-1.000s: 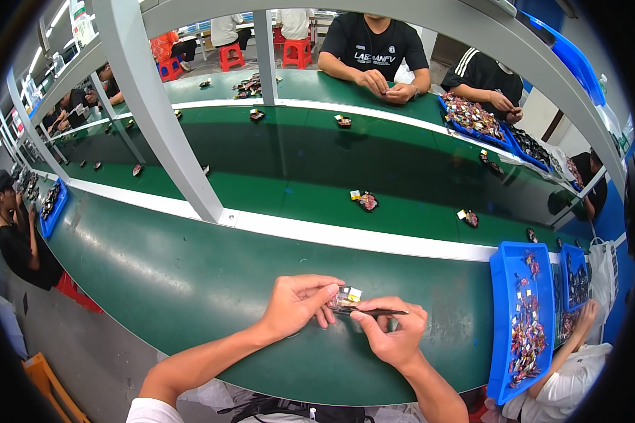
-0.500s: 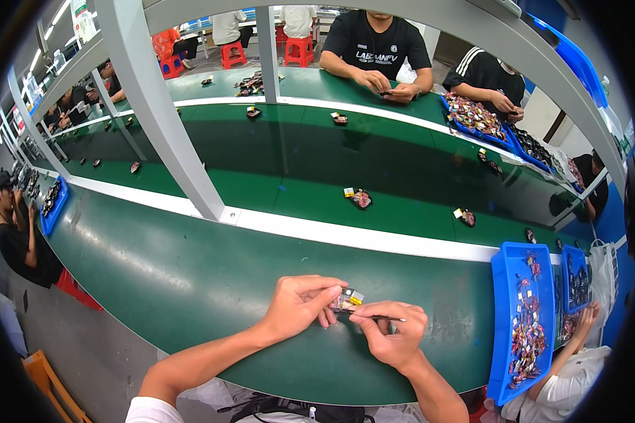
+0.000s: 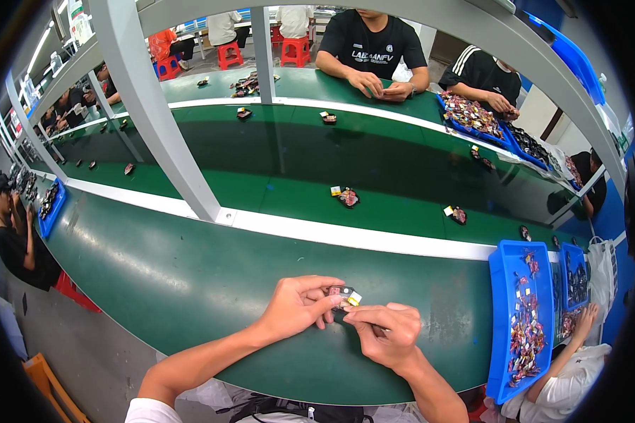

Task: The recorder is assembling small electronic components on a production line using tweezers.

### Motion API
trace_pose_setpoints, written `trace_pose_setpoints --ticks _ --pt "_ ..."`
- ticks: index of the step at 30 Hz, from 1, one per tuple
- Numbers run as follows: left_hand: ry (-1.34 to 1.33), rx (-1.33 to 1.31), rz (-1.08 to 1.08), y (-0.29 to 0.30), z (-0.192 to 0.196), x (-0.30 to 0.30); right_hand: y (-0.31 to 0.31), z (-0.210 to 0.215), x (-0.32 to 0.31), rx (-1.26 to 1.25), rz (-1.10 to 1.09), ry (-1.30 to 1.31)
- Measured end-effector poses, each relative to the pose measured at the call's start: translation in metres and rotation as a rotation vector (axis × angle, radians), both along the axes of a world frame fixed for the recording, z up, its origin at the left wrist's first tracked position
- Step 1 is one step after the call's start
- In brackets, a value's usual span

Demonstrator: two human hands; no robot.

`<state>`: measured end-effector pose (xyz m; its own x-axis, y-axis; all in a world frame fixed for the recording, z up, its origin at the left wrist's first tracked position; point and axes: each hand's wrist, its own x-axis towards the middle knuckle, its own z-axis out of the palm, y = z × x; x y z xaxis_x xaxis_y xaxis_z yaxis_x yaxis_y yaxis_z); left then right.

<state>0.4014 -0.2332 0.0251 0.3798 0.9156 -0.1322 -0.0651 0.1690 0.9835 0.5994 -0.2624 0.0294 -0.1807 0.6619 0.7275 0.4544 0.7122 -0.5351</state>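
Observation:
My left hand [image 3: 300,304] is closed on a small dark-cased part [image 3: 341,291] with reddish insides and a white-and-yellow tag [image 3: 353,299], held just above the green worktop. Its thumb and fingers grip the part's left side. From the right, my right hand [image 3: 388,331] is pinched with its fingertips against the part's lower right edge. A thin dark stick-like tool sits in that hand, mostly hidden by the fingers.
A blue tray [image 3: 497,317] of small reddish parts stands at the right, near another worker's hand [image 3: 585,321]. Beyond the white rail [image 3: 360,240], a green conveyor belt [image 3: 395,204] carries spaced parts. A grey post [image 3: 148,106] rises at left. Workers sit opposite.
My right hand has turned and shifted slightly left, and the tool that stuck out to the right is now mostly hidden. Parts on the belt have moved left.

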Motion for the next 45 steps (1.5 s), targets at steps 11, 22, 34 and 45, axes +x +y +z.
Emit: trace_pose_setpoints --ticks 11,22,34,45 --pt "0.064 0.012 0.061 -0.004 0.000 0.001 -0.002 -0.003 -0.003 0.022 0.010 -0.073" --pt "0.059 -0.008 0.065 -0.003 -0.009 0.000 -0.001 -0.007 -0.004 0.015 0.013 -0.064" --pt "-0.047 -0.070 0.014 0.002 -0.004 -0.007 -0.002 -0.006 -0.009 -0.018 0.009 0.011" --pt "0.138 0.018 0.042 0.004 -0.005 0.000 0.005 -0.013 -0.007 0.007 0.018 0.013"
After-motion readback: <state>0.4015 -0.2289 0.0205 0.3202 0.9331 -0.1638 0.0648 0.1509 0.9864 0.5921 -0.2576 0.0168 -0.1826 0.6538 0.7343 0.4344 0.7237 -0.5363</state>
